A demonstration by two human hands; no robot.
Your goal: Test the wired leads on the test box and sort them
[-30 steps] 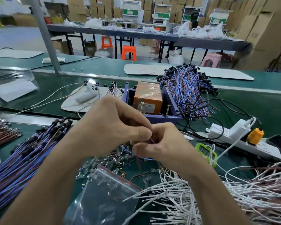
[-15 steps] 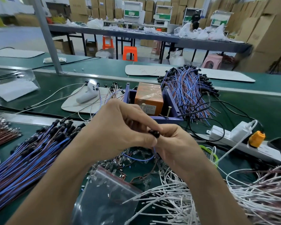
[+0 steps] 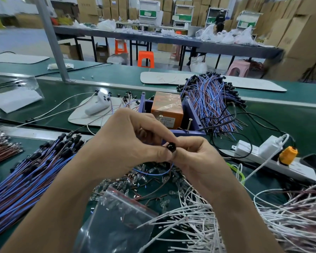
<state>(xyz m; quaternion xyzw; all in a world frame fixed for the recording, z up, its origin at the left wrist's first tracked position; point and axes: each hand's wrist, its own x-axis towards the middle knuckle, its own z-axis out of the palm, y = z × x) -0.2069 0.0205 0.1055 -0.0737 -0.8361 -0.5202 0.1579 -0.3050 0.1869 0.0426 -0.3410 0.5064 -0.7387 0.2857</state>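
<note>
Black plug (image 3: 171,147) on the end of one lead (image 3: 154,174) sits pinched between both hands, held up over the middle of the green bench (image 3: 281,123). The left hand (image 3: 128,143) closes thumb and forefinger on the plug from its side, with the other fingers curled in behind. The right hand (image 3: 195,161) clamps thumb and forefinger on it from the opposite side, so the fingertips of the two hands nearly meet. The blue and brown wires of the lead sag in a loop under the hands, above a scatter of small clear bulbs (image 3: 135,181) and short cut bits of wire. Just behind the hands stands the test box (image 3: 167,110), an orange block wrapped in film and seated in a purple frame (image 3: 192,114), with two screws (image 3: 189,123) upright along its front edge. A big bundle of blue and brown leads with black plugs (image 3: 26,179) lies at the left, and another such bundle (image 3: 212,99) fans out behind the box at the right. White wires (image 3: 208,216) heap up at the lower right, partly over a clear zip bag (image 3: 117,221) that lies nearest the camera. A white power strip (image 3: 263,157) with an orange plug (image 3: 288,155) lies to the right, and a white handset (image 3: 97,105) rests on a pale pad to the left of the box
</note>
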